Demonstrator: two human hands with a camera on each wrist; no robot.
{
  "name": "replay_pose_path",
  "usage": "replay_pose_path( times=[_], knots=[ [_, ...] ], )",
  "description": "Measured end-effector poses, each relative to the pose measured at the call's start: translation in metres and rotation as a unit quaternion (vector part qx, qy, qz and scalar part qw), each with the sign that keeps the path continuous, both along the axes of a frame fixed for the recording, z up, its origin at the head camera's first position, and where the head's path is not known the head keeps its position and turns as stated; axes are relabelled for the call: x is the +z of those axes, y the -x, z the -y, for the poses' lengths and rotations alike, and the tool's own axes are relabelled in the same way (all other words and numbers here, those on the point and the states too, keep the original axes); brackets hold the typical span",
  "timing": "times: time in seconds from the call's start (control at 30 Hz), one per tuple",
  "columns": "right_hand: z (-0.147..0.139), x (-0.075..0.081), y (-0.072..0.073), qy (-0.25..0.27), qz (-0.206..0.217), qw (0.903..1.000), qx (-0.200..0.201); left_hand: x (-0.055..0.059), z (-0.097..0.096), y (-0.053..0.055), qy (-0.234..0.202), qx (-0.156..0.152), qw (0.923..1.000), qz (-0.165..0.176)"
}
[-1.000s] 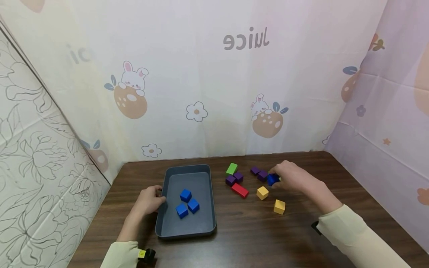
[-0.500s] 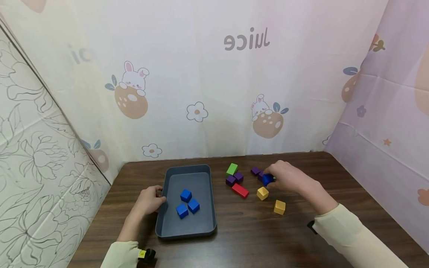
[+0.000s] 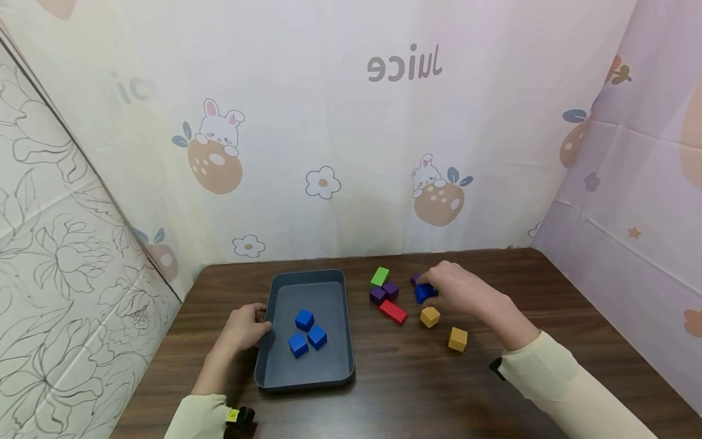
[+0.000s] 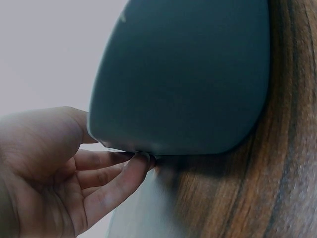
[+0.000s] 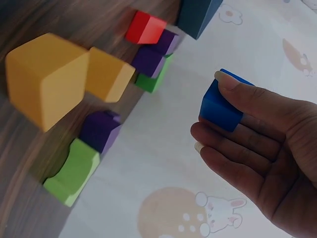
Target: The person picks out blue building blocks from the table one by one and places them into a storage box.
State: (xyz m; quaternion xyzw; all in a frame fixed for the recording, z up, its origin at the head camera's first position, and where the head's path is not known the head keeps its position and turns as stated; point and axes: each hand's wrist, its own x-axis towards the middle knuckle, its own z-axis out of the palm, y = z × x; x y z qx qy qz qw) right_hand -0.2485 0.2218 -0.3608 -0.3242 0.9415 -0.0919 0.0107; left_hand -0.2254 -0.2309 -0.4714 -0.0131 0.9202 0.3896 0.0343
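My right hand (image 3: 459, 289) pinches a blue block (image 5: 221, 106) between thumb and fingers, above the table's right half. In the head view this block overlaps the purple blocks behind it. My left hand (image 3: 244, 330) grips the left wall of a dark grey tray (image 3: 347, 323), with the thumb at the rim and the fingers outside and under the edge, as the left wrist view (image 4: 106, 188) shows. Inside the tray, three blue cubes (image 3: 298, 345) sit close together.
Left of the right hand lie a green block (image 3: 379, 277), purple blocks (image 3: 378, 296) and a red block (image 3: 393, 311). Two yellow blocks (image 3: 457, 339) lie nearer the front. A light green notched block (image 5: 73, 171) shows in the right wrist view. Behind the table hangs a printed curtain (image 3: 285, 122).
My right hand has moved left with the blue block, passing in front of the purple blocks at the back. The left hand and the tray have stayed in place.
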Motion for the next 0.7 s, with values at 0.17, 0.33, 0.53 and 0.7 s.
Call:
replay_pose_path(
  times=[0.17, 0.33, 0.53, 0.7],
  knots=[
    [0.009, 0.001, 0.001, 0.013, 0.008, 0.9998, 0.011, 0.002, -0.001, -0.001, 0.002, -0.004, 1.0, -0.002],
    [0.019, 0.0, 0.001, 0.02, -0.006, 0.9995, 0.026, 0.004, -0.002, -0.003, 0.003, -0.012, 0.9999, -0.003],
    [0.037, 0.002, 0.0, 0.023, -0.009, 0.9993, 0.029, 0.006, -0.002, -0.004, 0.005, -0.012, 0.9999, -0.005],
    [0.051, 0.004, -0.002, 0.022, -0.002, 0.9996, 0.015, 0.005, -0.002, -0.003, 0.004, -0.013, 0.9999, -0.007]
  ],
)
